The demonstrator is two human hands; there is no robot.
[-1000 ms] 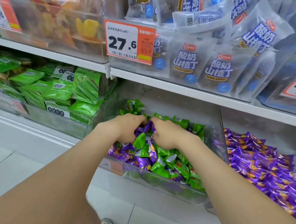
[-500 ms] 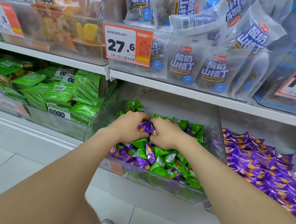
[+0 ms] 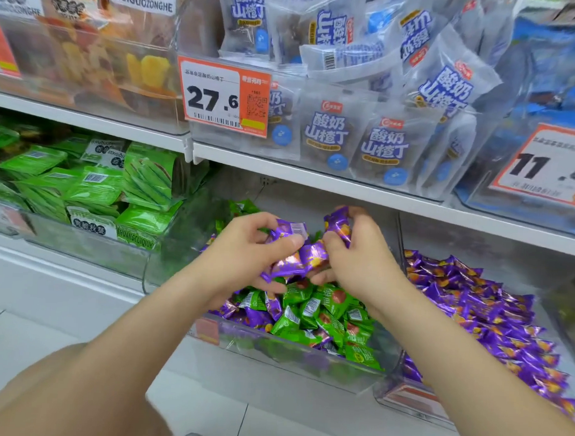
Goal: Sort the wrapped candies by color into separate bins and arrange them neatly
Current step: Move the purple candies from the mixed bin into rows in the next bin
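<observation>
A clear middle bin (image 3: 305, 362) on the low shelf holds green candies (image 3: 321, 316) mixed with purple ones. My left hand (image 3: 244, 249) and my right hand (image 3: 360, 258) are raised just above the pile, side by side. Together they grip a bunch of purple candies (image 3: 297, 258); the left holds some by thumb and fingers, the right pinches one (image 3: 339, 225) at the top. To the right, another clear bin (image 3: 403, 399) is filled with purple candies (image 3: 494, 315) only.
A left bin (image 3: 88, 244) holds green snack packs. The white shelf above (image 3: 315, 177) hangs close over my hands, carrying bins of white-blue packets and price tags 27.6 (image 3: 224, 98) and 11.8 (image 3: 552, 165). White floor tiles lie below.
Both hands have risen out of the candy pile, lifting a bunch of purple candies that they had been gathering among the green ones.
</observation>
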